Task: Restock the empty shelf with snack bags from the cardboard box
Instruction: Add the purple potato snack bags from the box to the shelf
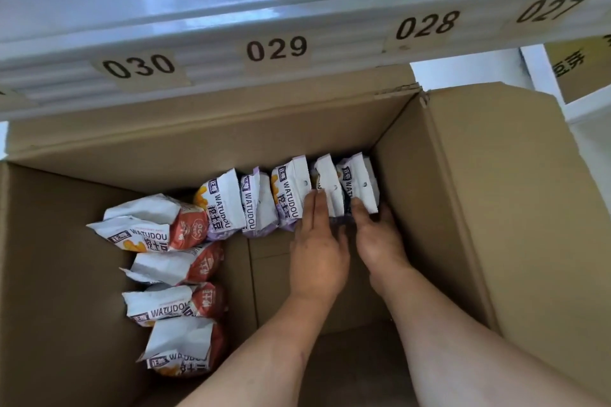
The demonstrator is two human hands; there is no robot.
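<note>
Cardboard box — white-purple snack bags

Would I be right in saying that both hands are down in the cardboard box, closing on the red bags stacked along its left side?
Not quite: the head view shows the left hand and right hand down in the cardboard box, but closing on the purple bags standing at its far right corner. The red bags along the left side lie untouched.
</note>
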